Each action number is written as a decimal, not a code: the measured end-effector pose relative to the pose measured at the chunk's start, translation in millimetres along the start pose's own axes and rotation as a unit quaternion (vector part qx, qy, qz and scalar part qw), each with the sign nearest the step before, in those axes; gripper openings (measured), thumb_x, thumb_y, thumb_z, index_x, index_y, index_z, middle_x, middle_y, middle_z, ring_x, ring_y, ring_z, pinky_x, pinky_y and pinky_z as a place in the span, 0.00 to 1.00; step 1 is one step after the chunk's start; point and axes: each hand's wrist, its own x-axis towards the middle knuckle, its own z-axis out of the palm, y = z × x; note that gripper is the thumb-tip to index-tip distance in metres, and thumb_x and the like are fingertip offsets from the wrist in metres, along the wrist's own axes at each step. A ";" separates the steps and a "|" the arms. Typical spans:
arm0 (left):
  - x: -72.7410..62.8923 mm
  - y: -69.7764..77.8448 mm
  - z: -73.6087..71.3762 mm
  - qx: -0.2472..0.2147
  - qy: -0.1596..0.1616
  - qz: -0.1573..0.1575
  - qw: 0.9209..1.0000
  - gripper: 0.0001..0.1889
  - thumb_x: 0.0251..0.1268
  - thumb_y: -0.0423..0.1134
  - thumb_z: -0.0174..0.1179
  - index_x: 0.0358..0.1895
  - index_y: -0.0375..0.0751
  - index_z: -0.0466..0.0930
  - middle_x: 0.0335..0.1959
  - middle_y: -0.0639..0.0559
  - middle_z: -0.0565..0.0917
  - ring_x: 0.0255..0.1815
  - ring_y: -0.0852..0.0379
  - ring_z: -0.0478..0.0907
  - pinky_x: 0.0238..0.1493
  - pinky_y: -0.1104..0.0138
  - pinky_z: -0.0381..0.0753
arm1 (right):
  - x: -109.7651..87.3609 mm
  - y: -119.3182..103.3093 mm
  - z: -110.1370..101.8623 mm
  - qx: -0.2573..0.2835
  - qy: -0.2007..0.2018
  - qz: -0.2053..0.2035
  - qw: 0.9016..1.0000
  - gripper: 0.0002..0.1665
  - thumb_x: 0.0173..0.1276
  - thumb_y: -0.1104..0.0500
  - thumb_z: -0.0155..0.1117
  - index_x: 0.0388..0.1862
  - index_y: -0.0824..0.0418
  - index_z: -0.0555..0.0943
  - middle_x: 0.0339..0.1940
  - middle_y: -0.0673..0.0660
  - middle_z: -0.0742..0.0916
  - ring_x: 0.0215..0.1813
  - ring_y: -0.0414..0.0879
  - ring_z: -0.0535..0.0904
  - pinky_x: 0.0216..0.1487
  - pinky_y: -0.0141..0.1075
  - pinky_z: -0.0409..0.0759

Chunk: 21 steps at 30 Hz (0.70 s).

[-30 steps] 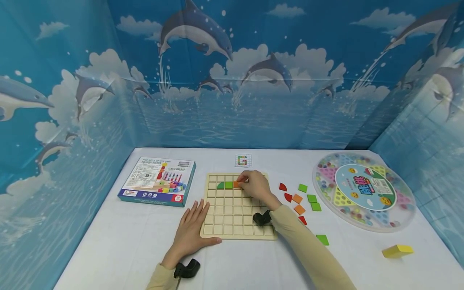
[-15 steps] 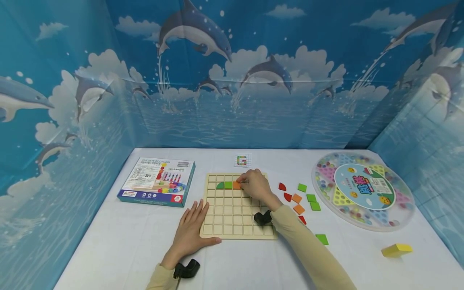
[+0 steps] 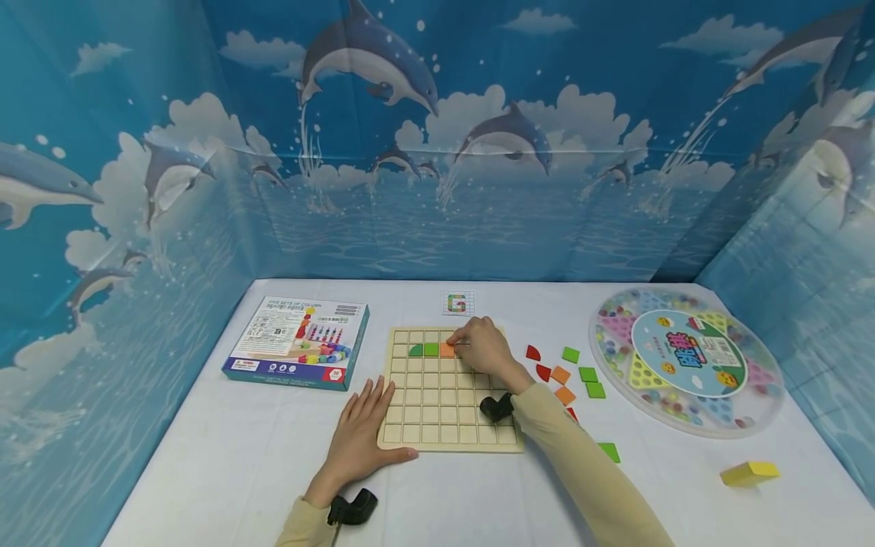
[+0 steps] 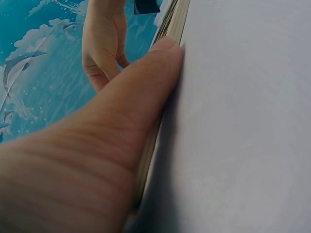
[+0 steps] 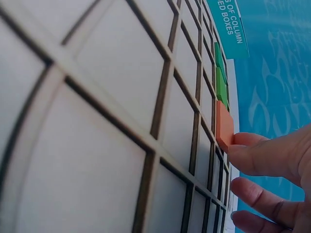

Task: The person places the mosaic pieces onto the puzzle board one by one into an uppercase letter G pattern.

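Observation:
A wooden grid board (image 3: 440,415) lies on the white table. In its second row, a green quarter-round tile (image 3: 416,351) and a green square tile (image 3: 431,349) sit side by side, with an orange square tile (image 5: 224,126) just right of them. My right hand (image 3: 484,351) pinches the orange tile's edge between thumb and index finger; the right wrist view shows this tile raised above its green neighbours. At the board's left front corner rests my left hand (image 3: 362,434), fingers stretched out, its thumb (image 4: 146,73) along the front edge.
Red quarter-round tiles (image 3: 533,352), orange squares (image 3: 564,395) and several green squares (image 3: 596,390) lie right of the board. A pattern card (image 3: 459,303) is behind it. Around stand a boxed game (image 3: 297,342), a round marble-game board (image 3: 687,361) and a yellow block (image 3: 749,474).
The right hand has shifted very slightly at the orange tile, uncovering a little more of it. The left hand has stayed in place.

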 end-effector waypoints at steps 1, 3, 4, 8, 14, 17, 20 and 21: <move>-0.1 -0.2 0.1 0.000 -0.001 -0.001 1.000 0.57 0.44 0.68 0.65 0.74 0.39 0.52 0.75 0.43 0.52 0.75 0.44 0.42 0.69 0.50 0.40 | -0.3 0.2 0.3 -0.002 -0.002 -0.001 1.000 0.09 0.65 0.63 0.63 0.39 0.55 0.89 0.38 0.54 0.80 0.38 0.48 0.67 0.34 0.39 0.70; 0.1 -0.7 0.5 0.002 -0.003 -0.002 1.000 0.58 0.44 0.69 0.65 0.74 0.39 0.52 0.75 0.43 0.52 0.75 0.45 0.41 0.70 0.50 0.40 | -0.9 1.1 1.1 -0.006 -0.005 -0.003 1.000 0.09 0.65 0.63 0.63 0.40 0.55 0.88 0.38 0.54 0.80 0.37 0.48 0.66 0.34 0.38 0.68; 0.2 -0.9 0.7 0.003 -0.004 -0.002 1.000 0.58 0.44 0.69 0.64 0.74 0.39 0.52 0.75 0.43 0.51 0.75 0.45 0.41 0.70 0.50 0.40 | -1.5 1.6 1.2 -0.005 -0.005 -0.004 1.000 0.10 0.65 0.63 0.62 0.40 0.56 0.88 0.38 0.54 0.80 0.37 0.48 0.66 0.34 0.38 0.68; 0.6 -1.6 1.3 0.004 -0.008 -0.004 1.000 0.57 0.45 0.69 0.64 0.75 0.40 0.51 0.75 0.44 0.51 0.75 0.46 0.40 0.70 0.50 0.39 | -3.2 4.1 0.3 -0.004 -0.010 -0.020 1.000 0.10 0.66 0.62 0.62 0.43 0.56 0.88 0.38 0.53 0.82 0.39 0.48 0.68 0.37 0.38 0.67; 0.5 -2.5 1.8 0.002 -0.007 -0.001 1.000 0.57 0.44 0.69 0.63 0.75 0.40 0.51 0.75 0.44 0.51 0.75 0.45 0.40 0.70 0.50 0.39 | -11.4 10.1 -9.7 0.017 -0.011 -0.049 0.999 0.13 0.66 0.60 0.62 0.49 0.59 0.85 0.39 0.56 0.81 0.40 0.50 0.69 0.39 0.42 0.68; 0.5 -3.1 2.3 0.005 -0.007 0.001 1.000 0.58 0.44 0.69 0.63 0.75 0.40 0.51 0.75 0.44 0.50 0.75 0.46 0.41 0.70 0.51 0.39 | -17.6 16.8 -19.1 0.044 0.030 -0.051 0.997 0.13 0.66 0.61 0.63 0.48 0.61 0.85 0.36 0.55 0.81 0.38 0.51 0.70 0.38 0.43 0.69; 0.6 -3.1 1.9 0.001 -0.006 0.003 1.000 0.58 0.44 0.69 0.64 0.75 0.40 0.50 0.75 0.44 0.50 0.75 0.46 0.40 0.70 0.50 0.39 | -25.5 26.6 -30.6 0.060 0.075 -0.053 0.994 0.11 0.66 0.62 0.64 0.44 0.63 0.86 0.34 0.55 0.83 0.37 0.52 0.71 0.38 0.44 0.70; 0.6 -3.0 1.6 -0.002 -0.005 0.003 1.000 0.58 0.44 0.69 0.64 0.75 0.40 0.50 0.75 0.44 0.50 0.75 0.45 0.40 0.70 0.50 0.39 | -28.7 29.6 -34.8 0.060 0.087 -0.050 0.993 0.10 0.66 0.61 0.64 0.44 0.63 0.86 0.34 0.54 0.83 0.37 0.51 0.72 0.39 0.44 0.70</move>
